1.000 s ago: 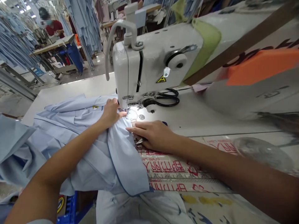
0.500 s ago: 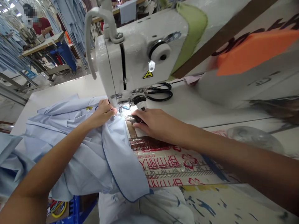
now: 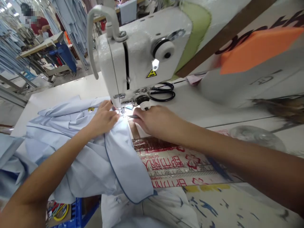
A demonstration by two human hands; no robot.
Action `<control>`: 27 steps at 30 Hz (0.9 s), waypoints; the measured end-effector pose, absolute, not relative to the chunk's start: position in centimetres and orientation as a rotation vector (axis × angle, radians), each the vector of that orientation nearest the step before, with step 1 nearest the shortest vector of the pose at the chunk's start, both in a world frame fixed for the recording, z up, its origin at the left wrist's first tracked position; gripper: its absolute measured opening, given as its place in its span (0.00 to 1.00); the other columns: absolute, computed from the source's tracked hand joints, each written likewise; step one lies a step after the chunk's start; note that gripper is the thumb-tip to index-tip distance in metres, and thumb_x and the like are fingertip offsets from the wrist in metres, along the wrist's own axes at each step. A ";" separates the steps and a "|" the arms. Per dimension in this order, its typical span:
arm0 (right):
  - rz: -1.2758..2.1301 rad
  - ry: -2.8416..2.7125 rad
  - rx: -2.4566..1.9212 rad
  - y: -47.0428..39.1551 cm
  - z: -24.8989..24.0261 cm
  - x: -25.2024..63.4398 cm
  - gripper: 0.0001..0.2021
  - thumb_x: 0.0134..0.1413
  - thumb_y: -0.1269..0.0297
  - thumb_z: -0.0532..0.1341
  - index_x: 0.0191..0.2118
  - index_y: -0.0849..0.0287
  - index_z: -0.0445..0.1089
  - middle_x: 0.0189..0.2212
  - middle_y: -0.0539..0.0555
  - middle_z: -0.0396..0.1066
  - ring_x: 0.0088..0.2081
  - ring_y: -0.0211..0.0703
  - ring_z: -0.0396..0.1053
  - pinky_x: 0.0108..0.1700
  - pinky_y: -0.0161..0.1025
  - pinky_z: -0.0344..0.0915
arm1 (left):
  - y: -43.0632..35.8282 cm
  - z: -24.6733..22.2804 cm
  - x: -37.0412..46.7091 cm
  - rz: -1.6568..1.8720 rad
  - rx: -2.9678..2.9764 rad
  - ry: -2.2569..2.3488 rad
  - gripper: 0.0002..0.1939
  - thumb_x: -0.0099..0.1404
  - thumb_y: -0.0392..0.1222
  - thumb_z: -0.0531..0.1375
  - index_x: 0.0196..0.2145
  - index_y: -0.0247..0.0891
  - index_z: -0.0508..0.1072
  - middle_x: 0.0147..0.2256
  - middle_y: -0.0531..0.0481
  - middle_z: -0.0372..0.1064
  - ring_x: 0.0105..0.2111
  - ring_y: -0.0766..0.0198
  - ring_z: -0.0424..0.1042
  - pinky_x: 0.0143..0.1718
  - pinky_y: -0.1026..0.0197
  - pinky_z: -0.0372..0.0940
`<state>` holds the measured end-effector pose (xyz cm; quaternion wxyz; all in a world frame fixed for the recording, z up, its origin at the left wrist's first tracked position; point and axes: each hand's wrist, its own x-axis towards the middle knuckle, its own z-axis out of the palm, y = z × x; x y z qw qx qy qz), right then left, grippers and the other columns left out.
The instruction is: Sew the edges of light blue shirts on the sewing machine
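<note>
A light blue garment (image 3: 129,158) with dark blue edging lies across the sewing table, one end under the needle area of a white sewing machine (image 3: 140,57). My left hand (image 3: 104,117) rests on the cloth just left of the presser foot (image 3: 123,110), fingers fairly flat and a little apart. Closed around small dark thread snips (image 3: 132,116), my right hand (image 3: 154,118) is right of the presser foot. The snips' blade points left toward the cloth's edge at the needle; the rest of the tool is hidden in my palm.
Black-handled scissors (image 3: 163,91) lie behind the machine head. A printed ruler strip (image 3: 175,172) is taped along the table's front. A clear round object (image 3: 257,137) sits at right. Beyond the table are a co-worker (image 3: 41,25) and hanging blue garments (image 3: 71,22).
My left hand has loosened from a pinch at the needle and flattened on the cloth. My right hand has turned, its snips now showing one blade line instead of two spread blades.
</note>
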<state>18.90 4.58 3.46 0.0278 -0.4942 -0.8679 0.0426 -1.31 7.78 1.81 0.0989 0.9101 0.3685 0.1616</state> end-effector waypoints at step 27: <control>0.320 -2.367 -0.979 -9.5 -0.1 13.1 0.16 0.53 0.55 0.57 0.39 0.64 0.68 0.33 0.56 0.66 0.24 0.37 0.63 0.21 0.34 0.55 | -0.7 8.9 -3.0 0.534 2.256 1.360 0.17 0.56 0.52 0.59 0.24 0.34 0.62 0.23 0.54 0.56 0.32 0.63 0.64 0.32 0.62 0.58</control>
